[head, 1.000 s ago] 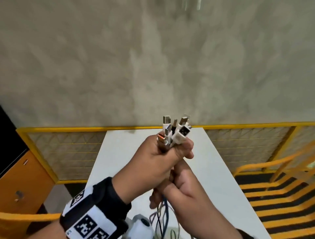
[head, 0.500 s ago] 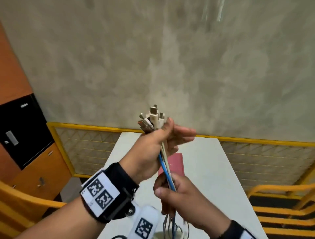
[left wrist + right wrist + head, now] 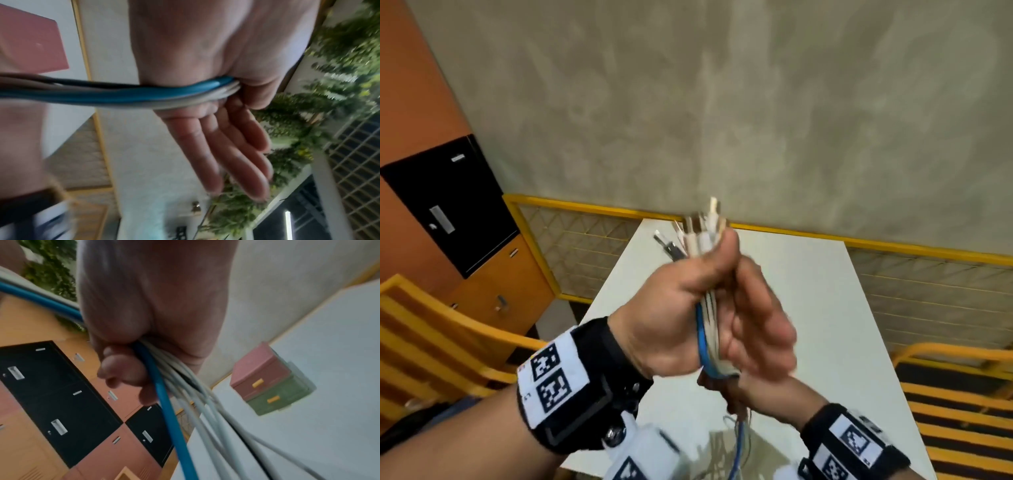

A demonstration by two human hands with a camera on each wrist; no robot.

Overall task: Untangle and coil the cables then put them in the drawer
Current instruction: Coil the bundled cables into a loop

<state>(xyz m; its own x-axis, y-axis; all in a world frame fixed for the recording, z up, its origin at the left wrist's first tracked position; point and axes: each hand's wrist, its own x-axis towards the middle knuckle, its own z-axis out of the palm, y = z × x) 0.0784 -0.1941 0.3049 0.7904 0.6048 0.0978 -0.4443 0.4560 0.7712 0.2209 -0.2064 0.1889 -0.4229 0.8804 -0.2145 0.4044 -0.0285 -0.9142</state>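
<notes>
A bundle of cables, one blue and the others white, is held upright above the white table. Its plug ends stick out of the top of my left hand. The left thumb pinches the cables against the palm while the fingers stay straight. Just below, my right hand grips the same cables with curled fingers, mostly hidden behind the left hand. The loose lengths hang down toward the table. A small drawer unit, pink over green, stands shut on the table.
A yellow railing with mesh runs behind the table in front of a grey wall. Orange and black lockers stand at the left. Yellow slatted seats flank the table on both sides.
My left hand went from a full fist round the plug ends to a thumb pinch with straight fingers. The right hand slid along the cables and sits close under the left. The view swung left.
</notes>
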